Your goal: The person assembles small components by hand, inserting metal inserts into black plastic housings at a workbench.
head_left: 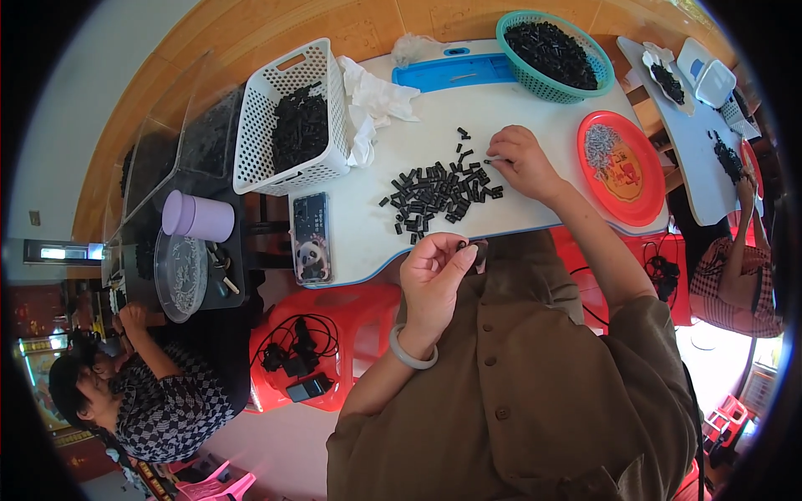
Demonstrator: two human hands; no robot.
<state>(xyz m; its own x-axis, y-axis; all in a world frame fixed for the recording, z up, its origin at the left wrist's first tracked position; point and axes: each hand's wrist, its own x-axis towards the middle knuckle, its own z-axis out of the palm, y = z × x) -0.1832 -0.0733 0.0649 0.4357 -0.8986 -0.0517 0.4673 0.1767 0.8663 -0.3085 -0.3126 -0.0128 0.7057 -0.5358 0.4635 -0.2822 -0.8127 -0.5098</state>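
My left hand (pixel 436 271), a bangle on its wrist, is at the table's near edge with thumb and fingers pinched on a small black tubular piece (pixel 462 245). Most of that piece is hidden by the fingers. Over the right part of the table my right hand (pixel 526 164) is closed in a pinch, a small greyish piece at its fingertips; its kind is too small to make out. Just left of the right hand spreads a loose pile of short black tubular pieces (pixel 430 199) on the white table (pixel 368 242).
On the left stand a white perforated basket (pixel 251 167) of black pieces and a phone (pixel 312 242). A blue tray (pixel 418 77), a teal basket (pixel 535 86) of black pieces and a red plate (pixel 656 179) with silvery bits (pixel 600 146) line the far and right sides. Co-workers sit either side.
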